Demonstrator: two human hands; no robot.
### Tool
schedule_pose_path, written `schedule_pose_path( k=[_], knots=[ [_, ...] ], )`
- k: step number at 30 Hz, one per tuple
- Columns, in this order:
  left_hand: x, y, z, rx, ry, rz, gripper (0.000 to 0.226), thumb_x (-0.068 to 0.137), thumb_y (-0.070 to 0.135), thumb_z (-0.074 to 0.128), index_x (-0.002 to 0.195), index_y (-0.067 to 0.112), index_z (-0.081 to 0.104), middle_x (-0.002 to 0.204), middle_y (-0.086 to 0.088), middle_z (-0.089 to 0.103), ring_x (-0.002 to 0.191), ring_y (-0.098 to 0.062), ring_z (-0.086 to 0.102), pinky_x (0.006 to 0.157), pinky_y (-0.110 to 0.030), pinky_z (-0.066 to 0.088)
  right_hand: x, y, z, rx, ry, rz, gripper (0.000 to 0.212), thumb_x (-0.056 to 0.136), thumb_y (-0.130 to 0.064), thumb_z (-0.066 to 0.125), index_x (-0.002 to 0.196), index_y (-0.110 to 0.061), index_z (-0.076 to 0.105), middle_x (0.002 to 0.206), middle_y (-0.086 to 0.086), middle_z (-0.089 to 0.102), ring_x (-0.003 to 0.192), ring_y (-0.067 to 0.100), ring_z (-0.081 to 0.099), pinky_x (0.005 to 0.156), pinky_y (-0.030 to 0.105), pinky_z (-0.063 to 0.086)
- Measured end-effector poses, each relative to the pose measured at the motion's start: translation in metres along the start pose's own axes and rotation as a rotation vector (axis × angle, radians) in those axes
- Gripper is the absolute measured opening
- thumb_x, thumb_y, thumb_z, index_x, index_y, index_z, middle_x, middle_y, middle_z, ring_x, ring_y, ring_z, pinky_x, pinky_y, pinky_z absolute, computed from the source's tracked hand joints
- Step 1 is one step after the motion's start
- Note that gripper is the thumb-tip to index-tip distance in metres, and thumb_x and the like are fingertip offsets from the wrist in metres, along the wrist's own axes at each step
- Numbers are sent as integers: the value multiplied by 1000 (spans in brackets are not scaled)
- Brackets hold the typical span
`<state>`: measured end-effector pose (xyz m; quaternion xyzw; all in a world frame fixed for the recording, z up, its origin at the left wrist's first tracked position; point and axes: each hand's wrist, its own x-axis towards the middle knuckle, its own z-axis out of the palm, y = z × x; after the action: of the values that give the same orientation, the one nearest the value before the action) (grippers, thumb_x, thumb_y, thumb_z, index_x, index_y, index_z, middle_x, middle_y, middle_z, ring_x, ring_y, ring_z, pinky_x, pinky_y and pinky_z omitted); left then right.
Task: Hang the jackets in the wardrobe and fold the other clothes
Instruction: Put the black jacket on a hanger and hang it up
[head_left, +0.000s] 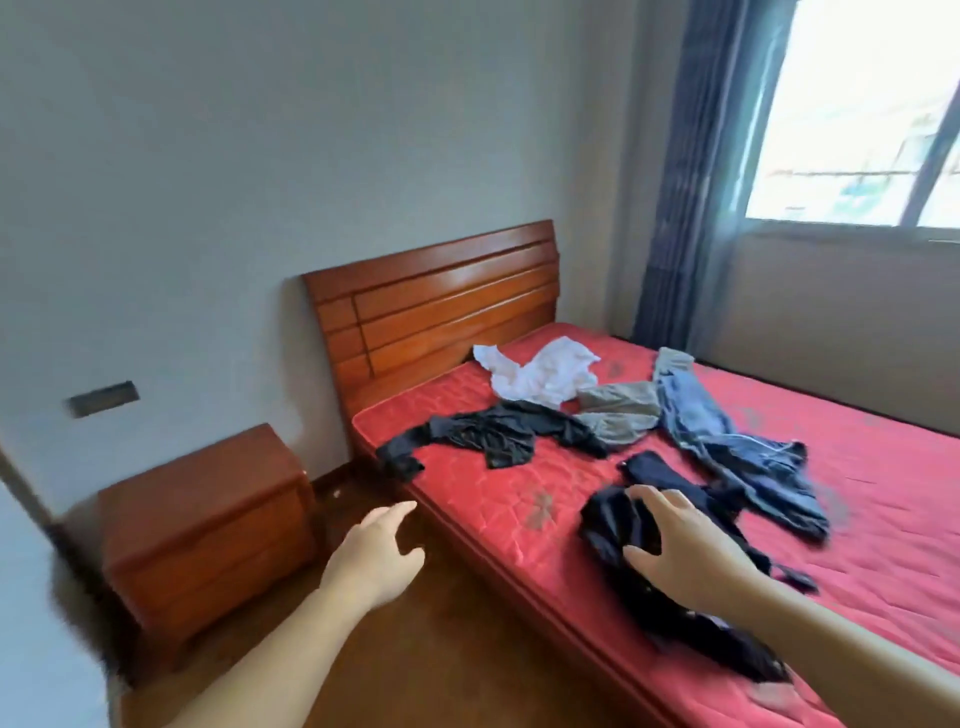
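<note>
Red quilted fabric covers the mattress (519, 499) of the bed in front of us, and the clothes lie scattered across its near half. Our right hand (675, 545) reaches over a dark navy garment (649, 603) at the bed's near edge; fingers and thumb are spread and curved above the bunched upper end, and the motion blur keeps us from telling whether the grip has closed on the cloth. This garment's long axis runs from the far side of the mattress toward us and to the right, its lower end trailing to the near edge. Our left hand (379, 551) hovers off the side of the bed above the wooden floor (415, 675), fingers straight and relaxed, holding nothing. Farther back, a black long-sleeved garment (498, 436) lies crosswise, one sleeve pointing left and hanging over the mattress edge. Beyond it sits a crumpled white shirt (545, 374) near the wooden headboard (441, 306), with a grey garment (618, 410) touching it. A blue jacket (727, 441) stretches diagonally from the far side toward the near right. A wooden nightstand (208, 519) stands left of the bed, and a dark curtain (696, 182) hangs beside the window (862, 114).
</note>
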<state>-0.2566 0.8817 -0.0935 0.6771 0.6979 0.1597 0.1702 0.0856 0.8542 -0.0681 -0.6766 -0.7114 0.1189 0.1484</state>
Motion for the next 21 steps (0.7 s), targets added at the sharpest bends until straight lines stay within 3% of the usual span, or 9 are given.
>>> schedule_pose_path(
  k=[6,12,21],
  knots=[
    [-20,152,71,-24,-133,305,64,84,38,61,144,35,41,147,8,43,132,-14,44,108,-32,38,-109,138,-46,85,51,337,63,84,-38,64,140,-28,37,134,3,46,120,22,51,97,33,44],
    [-64,275,137,-13,-202,416,63,85,36,62,145,33,41,147,7,44,132,-14,45,108,-32,38,-200,250,-85,166,71,504,62,85,-40,64,140,-28,38,137,4,43,122,22,49,100,34,42],
    [-88,351,209,47,-326,455,62,85,35,61,144,33,42,147,4,44,130,-16,47,107,-38,40,-239,328,-83,251,30,626,65,85,-41,64,142,-28,36,141,6,39,115,23,53,96,35,46]
  ],
)
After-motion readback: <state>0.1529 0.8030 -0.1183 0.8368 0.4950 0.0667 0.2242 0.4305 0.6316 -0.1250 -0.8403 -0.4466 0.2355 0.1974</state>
